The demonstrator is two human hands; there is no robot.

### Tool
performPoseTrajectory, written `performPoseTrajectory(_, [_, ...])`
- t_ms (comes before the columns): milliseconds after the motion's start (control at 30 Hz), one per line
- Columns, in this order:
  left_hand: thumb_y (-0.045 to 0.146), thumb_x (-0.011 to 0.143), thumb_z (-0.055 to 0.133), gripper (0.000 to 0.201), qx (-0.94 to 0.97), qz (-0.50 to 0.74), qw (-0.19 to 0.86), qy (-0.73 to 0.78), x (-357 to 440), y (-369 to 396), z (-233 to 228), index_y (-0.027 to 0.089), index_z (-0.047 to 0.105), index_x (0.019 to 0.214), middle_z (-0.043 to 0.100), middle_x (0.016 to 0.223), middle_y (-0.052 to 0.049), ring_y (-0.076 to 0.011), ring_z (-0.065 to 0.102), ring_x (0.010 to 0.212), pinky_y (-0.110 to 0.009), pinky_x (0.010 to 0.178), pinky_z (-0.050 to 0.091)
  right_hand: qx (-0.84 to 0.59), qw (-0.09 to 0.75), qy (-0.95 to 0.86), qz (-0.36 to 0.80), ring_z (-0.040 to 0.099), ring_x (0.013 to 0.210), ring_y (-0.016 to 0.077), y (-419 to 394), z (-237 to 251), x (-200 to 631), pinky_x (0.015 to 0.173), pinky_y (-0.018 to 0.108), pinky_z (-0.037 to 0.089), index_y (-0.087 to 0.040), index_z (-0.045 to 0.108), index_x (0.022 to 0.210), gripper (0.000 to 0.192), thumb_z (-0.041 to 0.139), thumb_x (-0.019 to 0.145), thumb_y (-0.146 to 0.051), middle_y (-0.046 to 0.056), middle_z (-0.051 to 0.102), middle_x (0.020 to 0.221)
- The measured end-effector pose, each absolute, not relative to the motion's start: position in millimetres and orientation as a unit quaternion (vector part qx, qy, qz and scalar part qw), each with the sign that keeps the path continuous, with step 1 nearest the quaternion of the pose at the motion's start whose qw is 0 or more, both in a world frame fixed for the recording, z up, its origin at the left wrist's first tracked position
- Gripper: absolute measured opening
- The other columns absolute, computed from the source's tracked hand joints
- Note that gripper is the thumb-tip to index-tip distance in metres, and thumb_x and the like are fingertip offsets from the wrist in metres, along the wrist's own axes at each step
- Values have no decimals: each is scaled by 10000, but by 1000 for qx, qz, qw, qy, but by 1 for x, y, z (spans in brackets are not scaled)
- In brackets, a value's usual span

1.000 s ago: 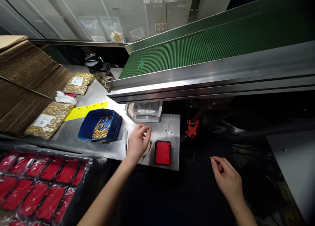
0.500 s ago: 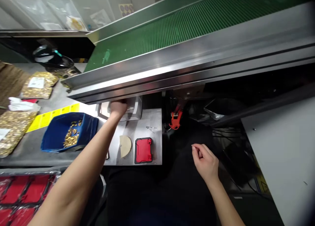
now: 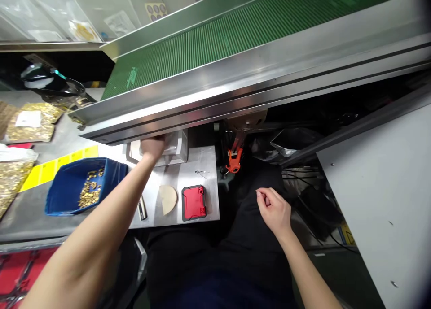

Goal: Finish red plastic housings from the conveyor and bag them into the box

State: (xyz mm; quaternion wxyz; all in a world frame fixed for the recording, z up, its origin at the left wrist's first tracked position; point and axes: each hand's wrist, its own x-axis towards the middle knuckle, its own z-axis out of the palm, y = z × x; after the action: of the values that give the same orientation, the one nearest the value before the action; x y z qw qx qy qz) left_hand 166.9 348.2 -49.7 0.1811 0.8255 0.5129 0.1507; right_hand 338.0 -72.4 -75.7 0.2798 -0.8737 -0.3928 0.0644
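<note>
My left hand (image 3: 152, 146) reaches into a small white tray (image 3: 175, 148) tucked under the conveyor edge; its fingers are hidden there, so what they grip is unclear. My right hand (image 3: 274, 209) hovers over the dark gap right of the steel table (image 3: 206, 171), thumb and forefinger pinched together, with nothing visible between them. On the table near my left forearm lie a beige half-round piece (image 3: 167, 198) and a red case in a black frame (image 3: 194, 202).
A blue bin (image 3: 63, 194) of small gold parts stands left, beside bags of gold parts (image 3: 29, 121) and a yellow strip (image 3: 55, 165). A green conveyor belt (image 3: 242, 31) overhangs the table. An orange tool (image 3: 233, 156) hangs in the gap. Red cases in plastic (image 3: 13, 273) lie below left.
My left hand left the beige piece on the table and reached back into the white tray. My right hand stayed pinched and shifted slightly left as the view turned right.
</note>
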Motion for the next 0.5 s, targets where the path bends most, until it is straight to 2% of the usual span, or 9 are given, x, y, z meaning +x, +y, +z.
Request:
performPoseTrajectory(133, [345,940,571,250,821,243,191,479,149,309,-54,143,717,962,737,991,-125,-279,647,1032,-404,977,469,-875,286,-387,58,570,663,160,-76,-81,338,675,267,410,-217,725,992,299,442,1034,-302,11,614,748])
performPoseTrajectory(267, [366,952,546,247,771,357,207,485,121,273,-50,163,681,911,687,915,-72,-209,621,892,-322,878,475,-872,307,-378,48,564,643,146,-76,-83,341,642,263,396,-225,736,944,248,510,1003,-310,0,618,729])
performPoseTrajectory(400, [417,961,581,270,710,426,252,500,99,252,-34,175,678,890,630,788,-14,-164,574,751,-279,748,453,-839,413,-330,130,600,674,145,-50,-51,323,635,253,447,-229,733,950,207,566,988,-346,15,690,842])
performPoseTrajectory(500, [429,937,634,262,686,440,309,490,93,232,-18,176,694,904,656,802,-12,-155,590,759,-260,743,457,-753,482,-400,200,653,797,151,-3,-10,289,735,250,494,-237,717,981,193,540,1006,-310,23,713,950])
